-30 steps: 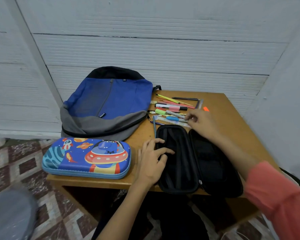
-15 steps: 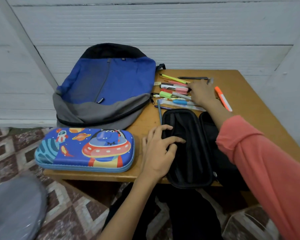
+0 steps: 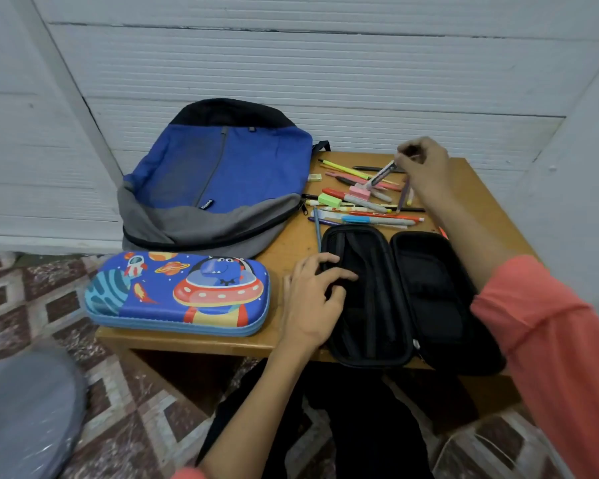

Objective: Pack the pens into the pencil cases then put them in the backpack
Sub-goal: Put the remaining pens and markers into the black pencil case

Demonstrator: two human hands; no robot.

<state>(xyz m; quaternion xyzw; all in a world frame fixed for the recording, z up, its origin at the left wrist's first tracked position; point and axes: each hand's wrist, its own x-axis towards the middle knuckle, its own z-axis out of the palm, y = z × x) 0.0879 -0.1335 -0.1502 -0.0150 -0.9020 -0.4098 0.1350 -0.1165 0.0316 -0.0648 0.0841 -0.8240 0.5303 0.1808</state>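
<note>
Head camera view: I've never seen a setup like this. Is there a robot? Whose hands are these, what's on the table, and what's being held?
No robot here: a person wears a camera on the head, so this single picture looks down at their own hands. On the small wooden table lie a blue-and-grey fabric backpack, a closed blue hard pencil case with a space cartoon, an open black zip pencil case and a loose pile of coloured pens. The left hand rests on the black case's left half. The right hand pinches one pale grey pen by its end, tilted above the pile.
</note>
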